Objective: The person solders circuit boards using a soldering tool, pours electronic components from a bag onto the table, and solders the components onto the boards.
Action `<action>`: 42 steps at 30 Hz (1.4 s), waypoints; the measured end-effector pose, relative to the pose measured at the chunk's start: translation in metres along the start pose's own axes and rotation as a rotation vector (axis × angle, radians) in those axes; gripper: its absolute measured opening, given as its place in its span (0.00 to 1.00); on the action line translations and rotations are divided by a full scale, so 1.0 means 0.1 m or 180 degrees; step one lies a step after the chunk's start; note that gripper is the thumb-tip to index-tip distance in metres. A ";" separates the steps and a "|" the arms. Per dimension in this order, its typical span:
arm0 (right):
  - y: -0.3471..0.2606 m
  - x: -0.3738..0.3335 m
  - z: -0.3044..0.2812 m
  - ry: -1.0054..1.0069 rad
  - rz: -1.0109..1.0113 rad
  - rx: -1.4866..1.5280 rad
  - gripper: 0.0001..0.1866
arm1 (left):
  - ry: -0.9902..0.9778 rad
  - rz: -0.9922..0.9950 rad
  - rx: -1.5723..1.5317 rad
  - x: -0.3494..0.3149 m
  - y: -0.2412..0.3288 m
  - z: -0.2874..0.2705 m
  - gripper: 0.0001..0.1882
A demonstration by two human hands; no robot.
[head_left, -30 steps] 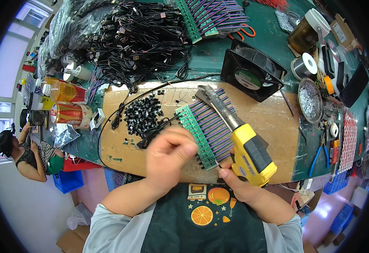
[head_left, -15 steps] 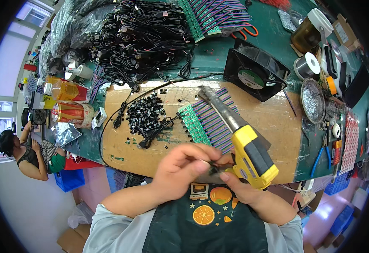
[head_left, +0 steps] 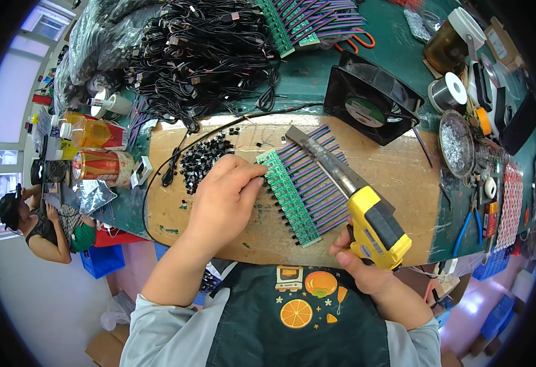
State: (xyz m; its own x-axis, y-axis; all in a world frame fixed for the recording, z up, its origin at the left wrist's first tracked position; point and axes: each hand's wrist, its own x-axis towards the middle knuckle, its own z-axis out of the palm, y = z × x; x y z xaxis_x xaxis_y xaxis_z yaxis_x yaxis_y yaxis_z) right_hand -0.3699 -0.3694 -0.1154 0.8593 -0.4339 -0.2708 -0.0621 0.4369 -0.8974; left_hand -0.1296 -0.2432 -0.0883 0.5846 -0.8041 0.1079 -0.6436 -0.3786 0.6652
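Observation:
My left hand [head_left: 225,199] is closed, its thumb and index finger pinched at the upper left end of a green circuit board strip [head_left: 292,202]. Whatever is between the fingertips is too small to make out. Striped purple and black wires [head_left: 317,183] run off the board's right side, and small black connectors line its left edge. My right hand [head_left: 363,263] grips a yellow and black soldering gun [head_left: 375,223]; its metal barrel slants up and left above the wires. Beside my left hand lies a pile of small black connectors [head_left: 204,160].
A large bundle of black cables [head_left: 201,61] lies at the back. A black fan [head_left: 372,101] stands at the back right, near a solder spool [head_left: 447,93] and a metal dish [head_left: 456,144]. Blue-handled pliers [head_left: 465,229] lie right. Another person [head_left: 54,223] sits at far left.
My left hand has left the right hand, where both held a small dark piece, and moved up and left to the board's end. The right hand keeps the soldering gun, slightly lower.

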 end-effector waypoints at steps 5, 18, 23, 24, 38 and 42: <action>0.09 -0.04 -0.11 -0.0216 0.0181 -0.0116 0.06 | 0.0054 0.0125 0.0391 0.03 -0.06 0.10 0.07; 0.06 -0.07 -0.13 -0.0123 0.0465 -0.0370 0.07 | -0.0221 0.0414 0.0600 0.09 -0.11 0.09 0.06; 0.06 -0.07 -0.10 0.0003 0.0453 -0.0137 0.07 | -0.0294 0.0436 0.0499 0.12 -0.13 0.07 0.06; 0.06 -0.07 -0.09 0.0060 0.0449 -0.0106 0.07 | -0.0323 0.0446 0.0481 0.12 -0.14 0.06 0.06; 0.07 -0.04 -0.05 0.0075 0.0300 -0.0316 0.11 | -0.0576 0.0429 0.0595 0.19 -0.13 0.03 0.06; 0.08 -0.02 -0.05 0.0063 0.0224 -0.0379 0.14 | -0.0640 0.0453 0.0689 0.20 -0.14 0.02 0.07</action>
State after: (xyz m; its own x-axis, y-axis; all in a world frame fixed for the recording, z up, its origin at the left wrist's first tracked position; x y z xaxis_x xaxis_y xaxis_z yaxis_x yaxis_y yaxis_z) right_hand -0.3750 -0.3691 -0.1235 0.8406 -0.4215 -0.3402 -0.1826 0.3708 -0.9106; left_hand -0.1105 -0.2549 -0.0968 0.3860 -0.9221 0.0261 -0.8144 -0.3273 0.4791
